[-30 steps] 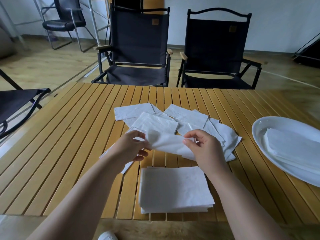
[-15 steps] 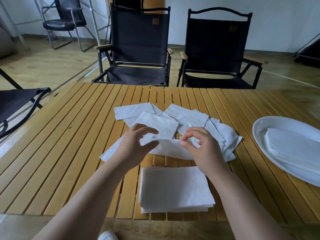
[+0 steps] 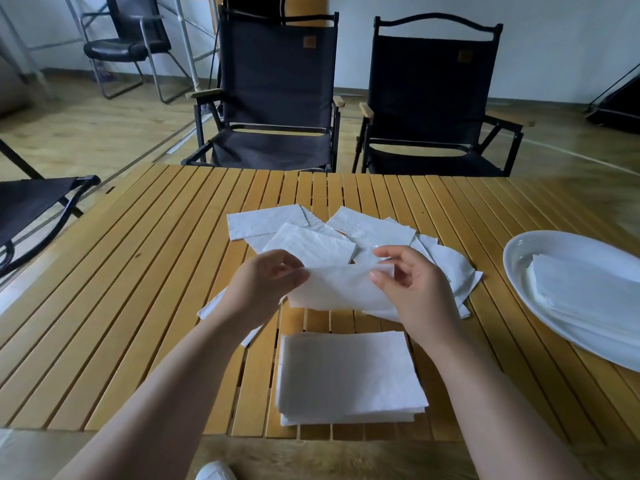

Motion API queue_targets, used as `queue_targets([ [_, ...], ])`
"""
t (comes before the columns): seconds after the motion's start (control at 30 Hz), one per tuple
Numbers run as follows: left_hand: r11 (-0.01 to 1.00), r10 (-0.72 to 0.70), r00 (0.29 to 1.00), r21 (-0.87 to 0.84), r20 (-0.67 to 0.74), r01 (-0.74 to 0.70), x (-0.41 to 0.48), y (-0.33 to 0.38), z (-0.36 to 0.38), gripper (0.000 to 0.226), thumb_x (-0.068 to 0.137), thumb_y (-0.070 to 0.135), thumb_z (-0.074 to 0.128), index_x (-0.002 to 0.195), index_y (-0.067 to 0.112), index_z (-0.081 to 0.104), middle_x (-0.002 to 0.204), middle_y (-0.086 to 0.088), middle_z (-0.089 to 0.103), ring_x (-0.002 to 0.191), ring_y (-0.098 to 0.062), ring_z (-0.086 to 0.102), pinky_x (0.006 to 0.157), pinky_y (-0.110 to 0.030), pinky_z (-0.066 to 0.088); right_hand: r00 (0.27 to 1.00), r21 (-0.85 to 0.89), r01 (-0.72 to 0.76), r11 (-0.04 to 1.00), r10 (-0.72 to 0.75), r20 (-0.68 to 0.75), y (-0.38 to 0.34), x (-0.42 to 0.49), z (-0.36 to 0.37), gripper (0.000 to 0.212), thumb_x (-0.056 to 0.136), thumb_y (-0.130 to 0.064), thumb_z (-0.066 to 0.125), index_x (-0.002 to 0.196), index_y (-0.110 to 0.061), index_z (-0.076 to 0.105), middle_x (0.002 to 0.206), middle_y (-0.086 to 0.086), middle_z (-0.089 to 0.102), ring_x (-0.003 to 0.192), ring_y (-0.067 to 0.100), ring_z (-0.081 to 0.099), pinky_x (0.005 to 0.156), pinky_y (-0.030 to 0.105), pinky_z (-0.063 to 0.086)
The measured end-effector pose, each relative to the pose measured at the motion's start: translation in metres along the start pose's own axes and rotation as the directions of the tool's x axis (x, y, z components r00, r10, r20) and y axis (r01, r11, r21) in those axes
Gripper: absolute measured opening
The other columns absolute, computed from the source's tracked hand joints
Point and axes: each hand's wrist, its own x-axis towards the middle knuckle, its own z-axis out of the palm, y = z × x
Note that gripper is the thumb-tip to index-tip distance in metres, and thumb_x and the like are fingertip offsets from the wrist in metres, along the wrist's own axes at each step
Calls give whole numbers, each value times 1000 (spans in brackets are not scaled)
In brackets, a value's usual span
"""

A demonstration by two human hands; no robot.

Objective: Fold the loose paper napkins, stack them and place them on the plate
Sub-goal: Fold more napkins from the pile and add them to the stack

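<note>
1. Napkin (image 3: 341,287) lifted off the loose pile (image 3: 346,237), top edge now doubled over since a moment earlier.
2. Pinched at both ends: left hand (image 3: 266,287), right hand (image 3: 412,289), each grip closed on it.
3. Folded stack (image 3: 348,372) beneath on tabletop (image 3: 138,271); plate (image 3: 519,271) rightward, fold nearly finished.

Near us: folded stack (image 3: 349,375) on our counter (image 3: 104,306)
Behind it: loose napkins (image 3: 346,233)
Right: plate (image 3: 519,265) holding napkins
</note>
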Motion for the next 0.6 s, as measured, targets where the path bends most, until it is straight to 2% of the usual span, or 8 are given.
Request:
queue_targets([
  [0.07, 1000, 2, 999, -4, -32, -2, 0, 2, 0, 4, 93, 28, 66, 91, 25, 67, 93, 9, 68, 83, -11, 62, 64, -27, 50, 1000, -16, -10, 1000, 10, 14, 0, 0, 0, 25, 89, -23, 74, 110, -36, 66, 99, -16, 69, 92, 4, 63, 75, 14, 50],
  [0.17, 1000, 27, 998, -6, -63, -27, 0, 2, 0, 4, 93, 26, 65, 91, 25, 68, 91, 8, 68, 80, -10, 60, 63, -25, 45, 998, -72, 45, 996, -48, -29, 0, -1, 0, 14, 89, -23, 73, 95, -35, 68, 87, -19, 69, 87, 1, 64, 68, 9, 50],
  [0.23, 998, 37, 996, -41, -82, -41, 1, 2, -1, 8, 93, 23, 65, 90, 26, 71, 90, 10, 69, 82, -9, 61, 67, -25, 48, 996, -68, 69, 995, -73, -56, -1, -1, -1, 13, 90, -23, 73, 90, -35, 68, 84, -21, 69, 87, -3, 63, 68, 8, 50],
  [0.33, 996, 56, 990, -65, -130, -65, 1, -1, -2, 17, 95, 18, 64, 98, 28, 77, 97, 15, 71, 88, -9, 64, 79, -33, 57, 994, -66, 75, 995, -80, -74, -1, -1, -1, 13, 90, -24, 73, 96, -34, 69, 84, -23, 67, 86, -4, 63, 68, 8, 50],
  [0.43, 994, 48, 987, -88, -152, -62, 0, -2, -3, 21, 94, 18, 64, 108, 29, 76, 109, 9, 71, 89, -13, 66, 81, -40, 60, 993, -84, 81, 993, -88, -80, 0, -1, -1, 20, 90, -24, 73, 109, -32, 70, 78, -24, 60, 78, -7, 59, 64, 6, 47],
  [0.53, 992, 48, 984, -103, -171, -66, 0, 1, -3, 16, 92, 15, 67, 100, 26, 75, 103, 5, 70, 88, -16, 67, 78, -38, 61, 993, -85, 86, 993, -92, -76, 0, -1, -1, 17, 91, -25, 71, 108, -29, 72, 77, -22, 62, 75, -4, 60, 62, 7, 46],
  [0.6, 992, 47, 983, -105, -180, -67, 0, 3, -3, 6, 90, 15, 70, 91, 21, 70, 96, 4, 69, 83, -17, 67, 74, -40, 62, 992, -67, 74, 995, -80, -95, -1, -1, -2, 12, 92, -26, 70, 103, -29, 72, 82, -19, 67, 81, -3, 63, 65, 8, 49],
])
